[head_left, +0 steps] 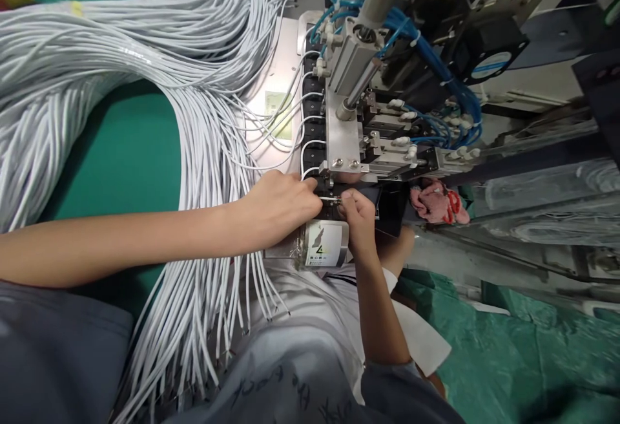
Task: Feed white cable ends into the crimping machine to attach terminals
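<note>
My left hand (pixel 281 207) reaches in from the left, fingers closed around a thin white cable end at the machine's black fixture row (pixel 314 120). My right hand (pixel 356 214) comes up from below and pinches the small metal connector (pixel 330 200) of that cable between thumb and forefinger. The two hands meet at the nearest fixture slot, beside a white label plate (pixel 325 244). Several white cables loop out of the slots farther up the row.
A large bundle of white cables (pixel 121 55) drapes over the green table (pixel 130 152) on the left. A pneumatic machine (pixel 368 68) with blue hoses stands above the hands. A pink and red cloth (pixel 438 203) lies to the right.
</note>
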{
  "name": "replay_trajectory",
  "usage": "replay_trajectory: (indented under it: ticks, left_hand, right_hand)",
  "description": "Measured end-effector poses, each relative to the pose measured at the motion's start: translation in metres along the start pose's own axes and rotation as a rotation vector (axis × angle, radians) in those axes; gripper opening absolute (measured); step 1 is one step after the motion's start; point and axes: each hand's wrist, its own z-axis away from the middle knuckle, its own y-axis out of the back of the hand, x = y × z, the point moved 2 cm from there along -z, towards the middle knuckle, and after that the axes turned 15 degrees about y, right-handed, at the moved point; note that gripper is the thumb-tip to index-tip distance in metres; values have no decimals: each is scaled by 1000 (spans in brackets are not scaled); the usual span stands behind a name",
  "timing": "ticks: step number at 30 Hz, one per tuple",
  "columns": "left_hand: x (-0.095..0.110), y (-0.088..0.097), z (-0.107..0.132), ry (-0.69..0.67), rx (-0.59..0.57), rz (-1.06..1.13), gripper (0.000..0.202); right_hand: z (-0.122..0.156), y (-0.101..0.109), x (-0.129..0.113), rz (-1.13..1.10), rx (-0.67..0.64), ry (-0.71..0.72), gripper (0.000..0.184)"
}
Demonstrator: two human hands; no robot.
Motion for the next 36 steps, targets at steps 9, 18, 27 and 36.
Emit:
replay_trajectory:
  ticks: [9,18,27,36]
  left_hand:
    - [-16,-10,-12,170,74,11,28]
    - [36,-6,28,-460,39,394,22]
    - [21,-2,14,-423,-268,944,31]
    - [24,-11,8,-281,-336,1140,18]
  right_hand:
    - [91,-25,-76,495,-134,244,11]
    - [111,-65,-67,671,-227,365,22]
    - [86,4,-85,358,-359,153,19]
    - [67,27,-62,-251,159,51,18]
